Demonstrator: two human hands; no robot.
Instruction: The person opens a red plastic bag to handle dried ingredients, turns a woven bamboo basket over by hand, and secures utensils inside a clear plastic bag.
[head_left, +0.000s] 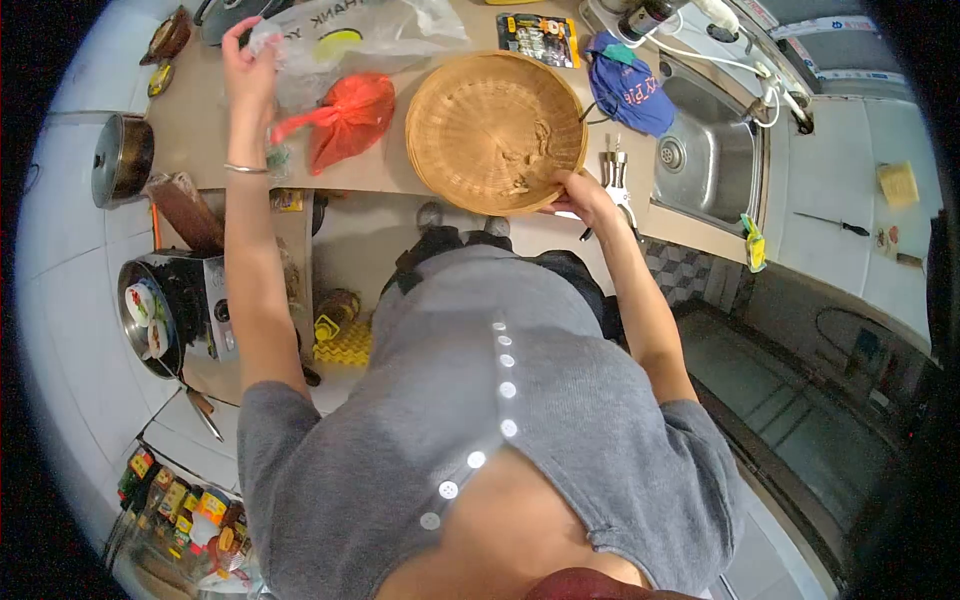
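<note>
At the upper left, my left hand (250, 65) pinches the edge of a clear plastic bag (375, 30) with dark printed letters and a yellow-green shape. Just below that bag lies a knotted red plastic bag (352, 118), its contents hidden. My right hand (588, 198) grips the near right rim of a round woven bamboo basket (460, 130). Inside the basket, toward the right, are several small brown dried pieces (525, 160) whose kind I cannot make out. The basket is at the counter's front edge, with its inside facing up.
Right of the basket are a blue cap-like cloth item (630, 88), metal utensils (615, 170) and a steel sink (705, 150). A black-and-yellow packet (538, 40) lies behind it. At left are a lidded pot (122, 160) and a wok (150, 310) on a stove.
</note>
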